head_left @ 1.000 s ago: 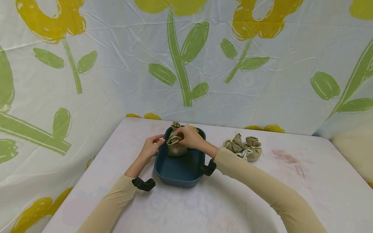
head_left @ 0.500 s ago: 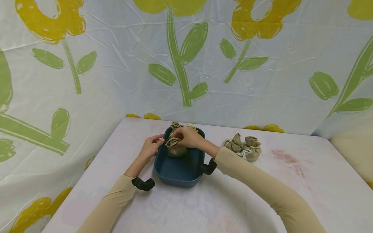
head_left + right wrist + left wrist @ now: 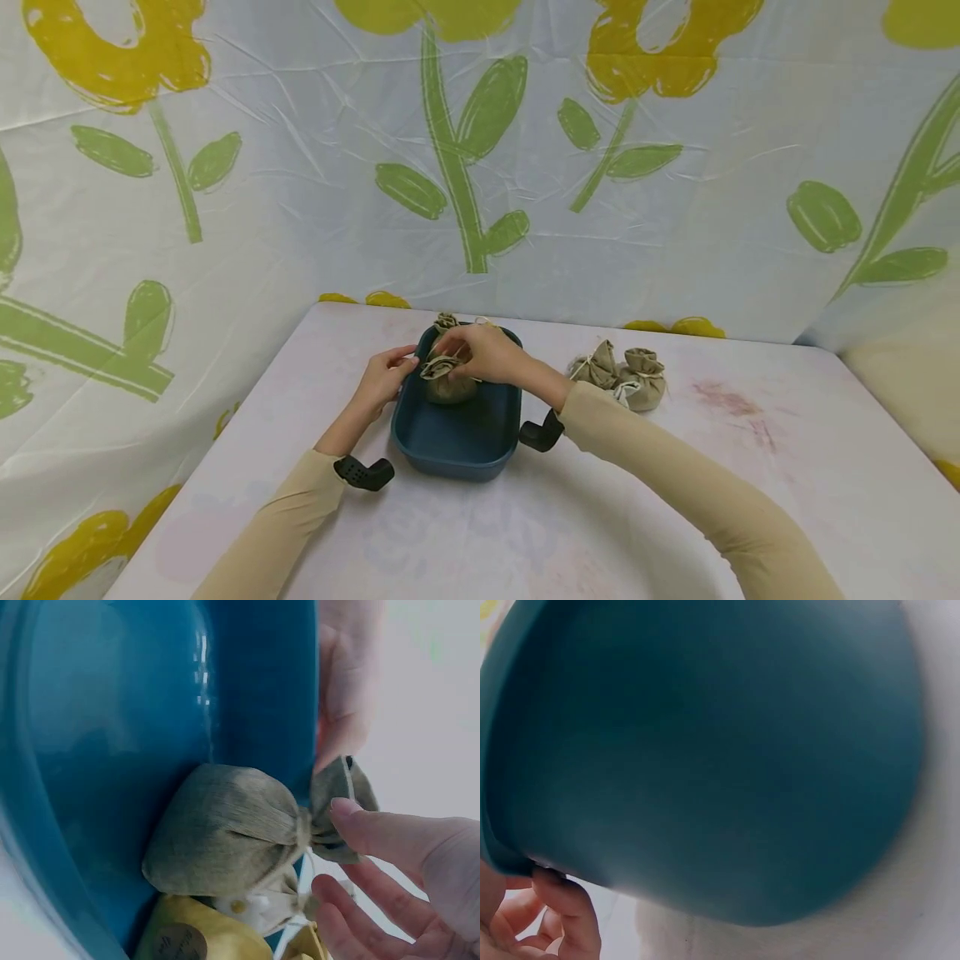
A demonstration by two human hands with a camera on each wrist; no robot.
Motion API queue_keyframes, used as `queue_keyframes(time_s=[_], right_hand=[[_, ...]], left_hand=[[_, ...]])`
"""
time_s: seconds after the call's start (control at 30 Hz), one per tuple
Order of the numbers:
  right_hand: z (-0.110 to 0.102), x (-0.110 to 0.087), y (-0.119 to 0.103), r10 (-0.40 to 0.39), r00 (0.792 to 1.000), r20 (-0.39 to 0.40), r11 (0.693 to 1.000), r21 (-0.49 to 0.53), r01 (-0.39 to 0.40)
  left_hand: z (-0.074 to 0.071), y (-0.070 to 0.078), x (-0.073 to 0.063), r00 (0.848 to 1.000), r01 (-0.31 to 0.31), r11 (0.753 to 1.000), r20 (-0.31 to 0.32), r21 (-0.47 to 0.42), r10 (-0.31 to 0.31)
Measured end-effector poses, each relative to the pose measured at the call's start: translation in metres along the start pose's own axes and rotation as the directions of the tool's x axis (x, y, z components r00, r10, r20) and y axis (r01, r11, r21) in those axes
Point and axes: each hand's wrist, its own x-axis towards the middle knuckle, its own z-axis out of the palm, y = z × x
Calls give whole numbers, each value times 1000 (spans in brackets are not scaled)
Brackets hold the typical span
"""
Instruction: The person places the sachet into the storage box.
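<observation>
- From the head, we see a deep-blue rectangular tub with rounded corners (image 3: 452,467) on the pale patterned bench (image 3: 465,550).
- Our right hand (image 3: 486,354) reaches into it, fingers closed on the gathered top of an olive-brown cloth pouch (image 3: 452,390), which sits inside the tub toward its far left.
- Our left hand (image 3: 381,382) touches the tub's left side with loosely bent fingers.
- Behind that pouch is another brown cloth top (image 3: 446,321); well apart, right of the tub, two brown tied pouches (image 3: 621,373) stand beside a small whitish cloth piece (image 3: 627,390).
- From the left wrist, the tub fills most of our view; our fingertips meet it just under the lip.
- From the right wrist, we find our thumb on the pouch's frilled top, above its tied neck. Just beside it are a white cloth pouch with a yellow-centred flower (image 3: 255,909) and a yellow pouch with a round brown label (image 3: 225,941).
</observation>
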Motion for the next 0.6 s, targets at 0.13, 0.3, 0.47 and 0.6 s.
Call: queue_keyframes(time_s=[0.13, 0.3, 0.47, 0.6], right_hand=[[-5, -7, -1, -1, 999, -32, 1000, -1, 1], [-9, -18, 1, -8, 998, -57, 1000, -5, 8], [-13, -33, 4, -5, 996, -93, 1000, 3, 5], [-17, -47, 2, -6, 992, -127, 1000, 1, 6]], left_hand=[[-2, 0, 1, 1000, 4, 1000, 10, 18, -4], [-5, 1, 2, 1000, 8, 999, 21, 39, -9], [-6, 2, 2, 999, 11, 999, 33, 42, -13], [-5, 2, 2, 999, 19, 999, 36, 40, -20]])
